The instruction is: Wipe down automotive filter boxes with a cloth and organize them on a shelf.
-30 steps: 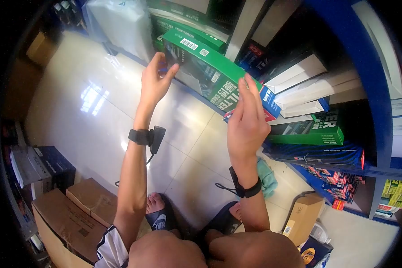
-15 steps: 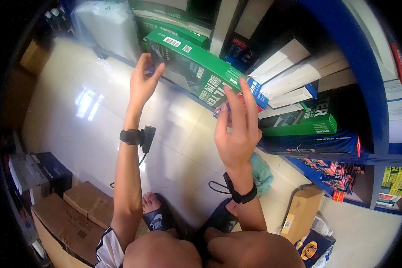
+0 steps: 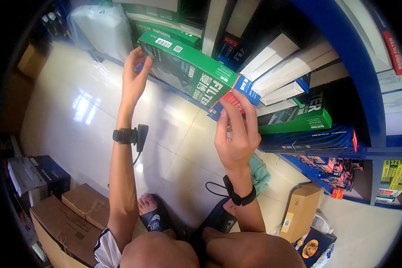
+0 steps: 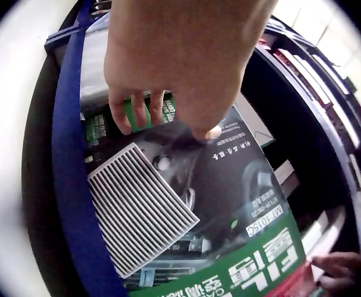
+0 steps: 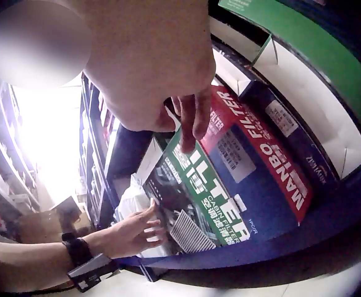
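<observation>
Right hand (image 3: 238, 134) shifted, left hand (image 3: 134, 79) seemingly touching green box (image 3: 187, 67)

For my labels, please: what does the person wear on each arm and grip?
Left wristband: black, with a black boxy device and dark cable. Right wristband: black, with a looping cable. Left sleeve: white, dark stripes. Left grip and right grip are gloveless.

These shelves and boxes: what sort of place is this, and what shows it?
Probably a car-parts shop or its stockroom: blue shelving holds many boxes, a green box reads "CABIN FILTER", and brown cartons stand nearby.
</observation>
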The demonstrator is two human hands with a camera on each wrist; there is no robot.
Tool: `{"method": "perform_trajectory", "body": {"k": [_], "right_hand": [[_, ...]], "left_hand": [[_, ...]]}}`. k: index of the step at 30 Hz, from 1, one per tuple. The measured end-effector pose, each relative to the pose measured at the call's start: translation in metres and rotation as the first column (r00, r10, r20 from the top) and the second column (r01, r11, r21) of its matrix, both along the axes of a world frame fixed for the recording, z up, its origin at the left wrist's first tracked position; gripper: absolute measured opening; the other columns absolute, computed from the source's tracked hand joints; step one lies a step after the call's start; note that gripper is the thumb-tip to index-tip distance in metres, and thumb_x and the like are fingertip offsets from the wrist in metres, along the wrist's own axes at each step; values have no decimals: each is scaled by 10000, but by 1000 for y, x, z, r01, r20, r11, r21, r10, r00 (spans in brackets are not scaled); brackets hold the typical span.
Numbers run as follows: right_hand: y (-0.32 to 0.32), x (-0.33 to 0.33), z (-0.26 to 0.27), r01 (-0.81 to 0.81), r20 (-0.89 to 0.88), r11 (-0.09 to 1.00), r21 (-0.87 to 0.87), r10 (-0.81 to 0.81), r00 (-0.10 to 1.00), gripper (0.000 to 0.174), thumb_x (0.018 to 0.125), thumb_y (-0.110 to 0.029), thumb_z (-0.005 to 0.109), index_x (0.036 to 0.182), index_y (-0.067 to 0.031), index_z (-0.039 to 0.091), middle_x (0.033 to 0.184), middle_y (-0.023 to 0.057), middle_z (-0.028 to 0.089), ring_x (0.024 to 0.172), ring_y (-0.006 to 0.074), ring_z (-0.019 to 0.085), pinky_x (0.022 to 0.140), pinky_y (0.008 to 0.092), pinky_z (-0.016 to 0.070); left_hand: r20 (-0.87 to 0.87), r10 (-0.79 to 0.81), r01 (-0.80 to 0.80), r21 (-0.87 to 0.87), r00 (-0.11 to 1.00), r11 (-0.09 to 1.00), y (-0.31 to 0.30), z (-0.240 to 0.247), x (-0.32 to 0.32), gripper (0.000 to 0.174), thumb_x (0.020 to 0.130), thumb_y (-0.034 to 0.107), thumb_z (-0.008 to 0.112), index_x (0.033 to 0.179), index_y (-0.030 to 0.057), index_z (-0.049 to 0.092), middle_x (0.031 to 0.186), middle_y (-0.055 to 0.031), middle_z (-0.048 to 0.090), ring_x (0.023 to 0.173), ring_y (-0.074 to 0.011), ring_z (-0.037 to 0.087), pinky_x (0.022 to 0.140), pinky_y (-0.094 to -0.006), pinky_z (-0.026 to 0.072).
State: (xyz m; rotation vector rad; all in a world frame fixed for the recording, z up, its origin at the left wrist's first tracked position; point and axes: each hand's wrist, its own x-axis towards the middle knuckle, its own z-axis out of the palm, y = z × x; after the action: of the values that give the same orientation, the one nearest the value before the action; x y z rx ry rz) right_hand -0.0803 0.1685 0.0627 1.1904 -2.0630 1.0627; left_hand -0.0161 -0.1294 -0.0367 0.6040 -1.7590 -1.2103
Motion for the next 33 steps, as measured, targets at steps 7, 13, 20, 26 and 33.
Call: {"method": "perform_trajectory", "body": {"k": [7, 13, 20, 26, 33], "right_hand": [[2, -1, -2, 37, -40, 998, 43, -36, 999, 306, 819, 62, 754, 1097, -62, 787, 1341, 100, 716, 919, 239, 785, 712, 350, 637], [3, -4, -7, 35, -41, 999, 25, -34, 999, 287, 839, 53, 761, 1102, -62, 776, 1347, 85, 712, 948, 246, 786, 716, 352, 641], [4, -1, -5, 40, -5, 998, 40, -40, 999, 282, 852, 53, 764, 1109, -64, 770, 1353, 83, 708, 954, 247, 785, 711, 354, 641], [5, 2, -4, 45, 45, 997, 68, -48, 998, 285, 852, 47, 769, 1112, -69, 766, 1391, 67, 686, 910, 234, 782, 689, 350, 636], [6, 2, -7, 36, 38, 998, 60, -38, 999, 264, 853, 33, 766, 1094, -75, 761, 1419, 67, 673, 888, 238, 780, 664, 352, 630]], "left_hand": [[73, -37, 39, -34, 997, 999, -11, -9, -5, 562, 1084, 316, 715, 1513, -6, 546, 1302, -83, 646, 1183, -169, 623, 961, -320, 524], [64, -32, 31, 18, 997, 999, 16, 14, -2, 566, 1099, 321, 699, 1520, -11, 518, 1296, -92, 661, 1171, -174, 619, 1017, -328, 513], [-20, -14, 13, -40, 1000, 999, 22, 6, -7, 424, 1091, 304, 702, 1363, 0, 589, 1235, -102, 682, 1094, -181, 650, 912, -324, 543], [79, -72, 65, 87, 994, 994, 19, 9, 2, 511, 1104, 379, 680, 1446, 29, 533, 1232, -98, 702, 1184, -194, 633, 1000, -355, 516], [131, 52, -51, -15, 990, 999, 23, 4, 2, 580, 1100, 416, 676, 1496, 19, 530, 1335, -136, 680, 1256, -214, 627, 1027, -362, 518]]}}
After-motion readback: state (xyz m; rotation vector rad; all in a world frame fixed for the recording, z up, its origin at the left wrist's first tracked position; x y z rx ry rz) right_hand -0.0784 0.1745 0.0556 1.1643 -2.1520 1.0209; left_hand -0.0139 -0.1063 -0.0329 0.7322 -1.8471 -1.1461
